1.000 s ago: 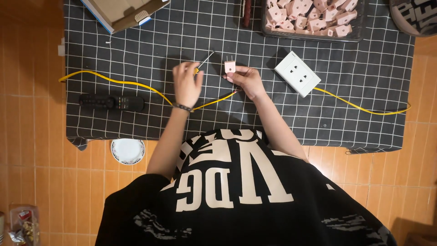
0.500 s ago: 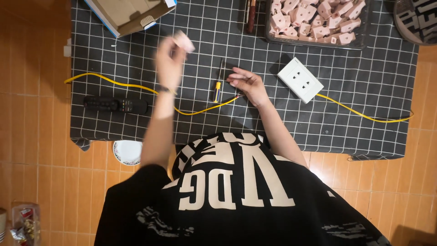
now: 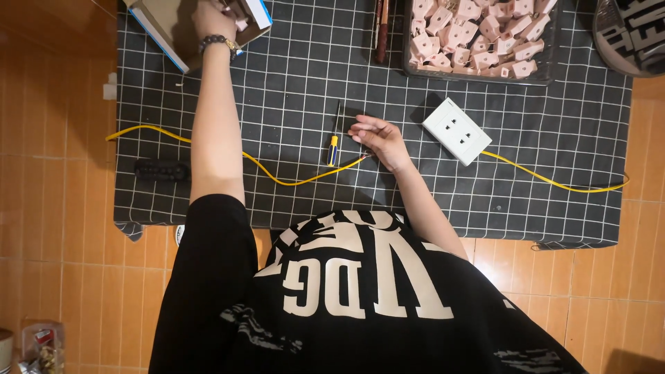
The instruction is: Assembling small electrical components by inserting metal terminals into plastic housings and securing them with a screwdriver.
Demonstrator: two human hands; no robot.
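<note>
My left hand [image 3: 211, 17] reaches far up to the open cardboard box [image 3: 163, 31] at the top left, fingers closed on a small pink plastic part [image 3: 239, 15] over the box. My right hand [image 3: 379, 142] rests mid-mat and pinches the bare end of a yellow wire [image 3: 291, 181] that curves left across the mat. Just left of that hand, a small screwdriver [image 3: 334, 145] with a yellow and blue handle lies loose. To its right sits a white socket plate [image 3: 457, 130], with another yellow wire [image 3: 554, 181] running from it.
A black grid mat [image 3: 291, 83] covers the tiled floor. A dark tray [image 3: 547, 76] of several pink parts stands at the top right, tools [image 3: 381, 28] beside it. A black strip [image 3: 161, 170] lies at the mat's left.
My left hand let go of the screwdriver, lifted the pink part and carried it up-left to the cardboard box. The screwdriver now lies on the mat; my right hand stayed on the wire.
</note>
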